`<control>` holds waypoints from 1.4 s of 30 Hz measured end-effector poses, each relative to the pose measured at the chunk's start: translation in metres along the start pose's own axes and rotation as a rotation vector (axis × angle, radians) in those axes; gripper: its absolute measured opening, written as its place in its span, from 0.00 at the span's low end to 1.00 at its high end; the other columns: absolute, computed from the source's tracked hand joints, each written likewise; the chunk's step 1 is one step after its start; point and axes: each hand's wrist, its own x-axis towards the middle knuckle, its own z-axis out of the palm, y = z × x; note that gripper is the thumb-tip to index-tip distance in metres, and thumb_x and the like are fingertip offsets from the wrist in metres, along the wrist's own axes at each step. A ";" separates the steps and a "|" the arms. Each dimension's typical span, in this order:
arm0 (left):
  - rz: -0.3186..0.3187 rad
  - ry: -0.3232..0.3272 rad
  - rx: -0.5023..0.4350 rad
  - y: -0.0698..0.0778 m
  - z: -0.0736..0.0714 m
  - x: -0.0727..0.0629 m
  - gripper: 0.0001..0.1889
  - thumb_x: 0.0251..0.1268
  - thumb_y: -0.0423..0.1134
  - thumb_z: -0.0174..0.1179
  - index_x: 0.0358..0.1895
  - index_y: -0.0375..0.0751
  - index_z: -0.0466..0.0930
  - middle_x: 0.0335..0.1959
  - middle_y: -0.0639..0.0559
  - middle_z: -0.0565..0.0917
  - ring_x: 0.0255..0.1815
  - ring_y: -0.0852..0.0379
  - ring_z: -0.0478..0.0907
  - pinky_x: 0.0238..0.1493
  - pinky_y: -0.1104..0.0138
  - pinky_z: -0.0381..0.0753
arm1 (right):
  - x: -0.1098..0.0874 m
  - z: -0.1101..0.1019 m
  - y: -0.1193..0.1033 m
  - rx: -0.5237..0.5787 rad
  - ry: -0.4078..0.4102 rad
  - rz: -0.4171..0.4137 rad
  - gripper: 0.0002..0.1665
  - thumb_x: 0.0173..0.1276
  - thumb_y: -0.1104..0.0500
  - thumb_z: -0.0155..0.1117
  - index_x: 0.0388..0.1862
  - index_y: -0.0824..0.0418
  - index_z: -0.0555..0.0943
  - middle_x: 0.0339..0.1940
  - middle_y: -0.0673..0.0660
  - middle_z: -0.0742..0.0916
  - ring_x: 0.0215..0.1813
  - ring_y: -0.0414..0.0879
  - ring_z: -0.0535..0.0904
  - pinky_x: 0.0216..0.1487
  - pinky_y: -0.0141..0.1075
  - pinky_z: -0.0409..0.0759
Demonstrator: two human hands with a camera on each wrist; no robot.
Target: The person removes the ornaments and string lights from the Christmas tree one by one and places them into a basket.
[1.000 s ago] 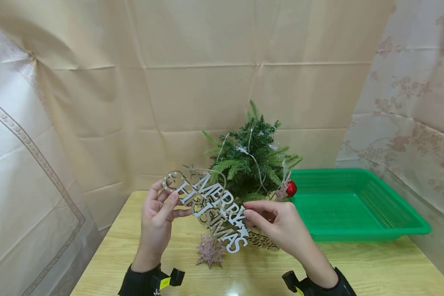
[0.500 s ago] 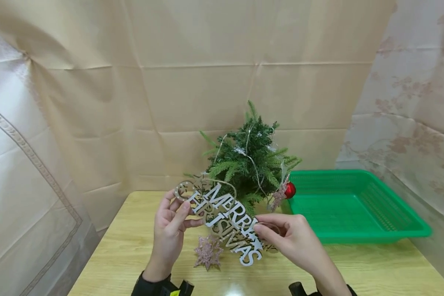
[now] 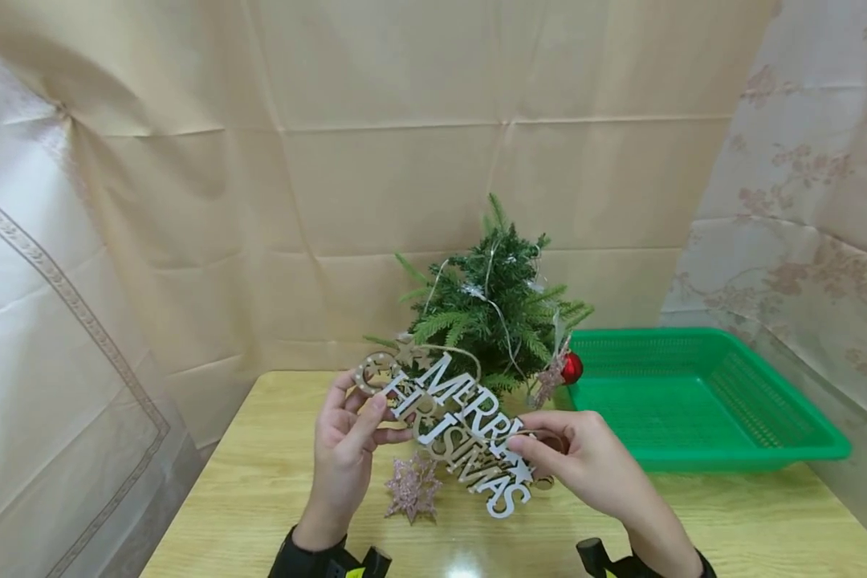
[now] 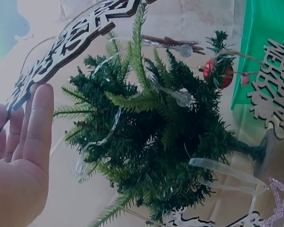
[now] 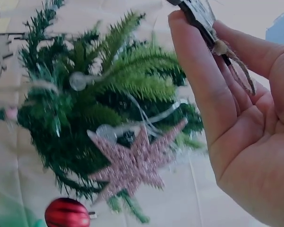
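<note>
A cut-out "Merry Christmas" sign [image 3: 480, 411], with pale and wood-coloured letters, hangs tilted between both hands in front of a small artificial Christmas tree [image 3: 494, 313]. My left hand [image 3: 347, 449] pinches its "CH" end, thumb on the front and fingers behind. At the other end, beside "MERRY", my right hand [image 3: 592, 461] pinches the edge. A loop of twine [image 5: 239, 66] shows between the right fingers in the right wrist view. Below the sign, a glittery pink star [image 3: 413, 486] lies on the table. The sign hides the tree's base in the head view.
A green plastic basket [image 3: 751, 464] stands on the wooden table [image 3: 231, 482] at the right. On the tree hang a red ball [image 3: 571, 368], a pink glitter star [image 5: 132, 163], clear bulb lights [image 4: 182, 98] and another lettered sign [image 4: 274, 85]. Beige cloth hangs behind.
Both hands have carried the sign right and slightly down, mostly in the first half second. The grip at both ends stays. The lettered piece behind is now mostly covered.
</note>
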 end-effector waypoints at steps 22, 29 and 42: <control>0.320 -0.343 0.494 -0.033 0.059 -0.013 0.18 0.68 0.22 0.59 0.60 0.30 0.73 0.55 0.37 0.81 0.56 0.49 0.82 0.57 0.57 0.82 | -0.022 -0.097 0.044 0.260 0.300 -0.117 0.15 0.79 0.70 0.54 0.59 0.66 0.81 0.40 0.52 0.88 0.40 0.42 0.85 0.43 0.33 0.86; 0.668 -0.612 0.901 -0.057 0.099 -0.017 0.14 0.69 0.30 0.62 0.55 0.38 0.79 0.55 0.49 0.81 0.59 0.58 0.77 0.64 0.70 0.74 | -0.021 -0.138 0.064 0.370 0.360 -0.184 0.14 0.79 0.70 0.51 0.58 0.66 0.79 0.44 0.52 0.85 0.45 0.41 0.84 0.47 0.29 0.84; 0.653 -0.770 1.214 -0.110 0.140 -0.019 0.13 0.73 0.35 0.56 0.56 0.46 0.83 0.54 0.53 0.83 0.57 0.59 0.78 0.66 0.74 0.69 | -0.029 -0.179 0.099 -0.295 0.414 0.247 0.30 0.84 0.49 0.48 0.69 0.73 0.68 0.47 0.58 0.83 0.41 0.29 0.76 0.37 0.25 0.82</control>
